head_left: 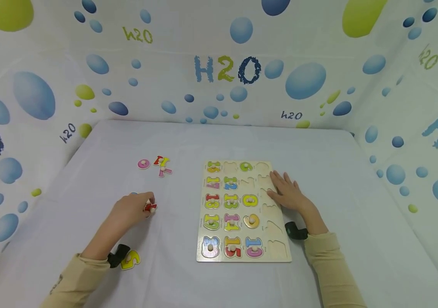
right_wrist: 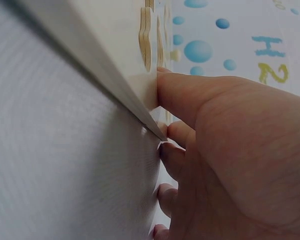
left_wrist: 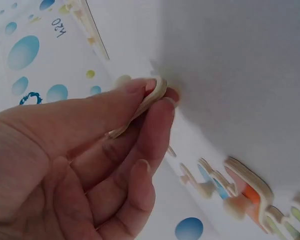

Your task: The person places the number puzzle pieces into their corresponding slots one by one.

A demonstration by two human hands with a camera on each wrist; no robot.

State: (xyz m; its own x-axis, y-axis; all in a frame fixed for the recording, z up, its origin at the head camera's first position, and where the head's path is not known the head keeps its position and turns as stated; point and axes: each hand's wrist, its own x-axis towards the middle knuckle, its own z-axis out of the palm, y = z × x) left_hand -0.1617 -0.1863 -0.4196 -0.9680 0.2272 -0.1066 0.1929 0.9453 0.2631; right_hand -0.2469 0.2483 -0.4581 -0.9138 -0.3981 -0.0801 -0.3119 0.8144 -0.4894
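My left hand pinches a red wooden puzzle piece between thumb and fingers, left of the board. Seen from the left wrist, its pale edge stands tilted between the fingertips, and the fingers hide most of its shape. My right hand lies with fingers extended on the upper right edge of the wooden number puzzle board. In the right wrist view, the thumb rests on the board's top face near its edge. Knobbed number pieces fill the left columns; recesses in the right column are bare.
Beyond the left hand lie a pink ring-shaped piece, a red and yellow piece and a pink piece. A yellow piece sits beside the left wrist. An orange piece shows in the left wrist view.
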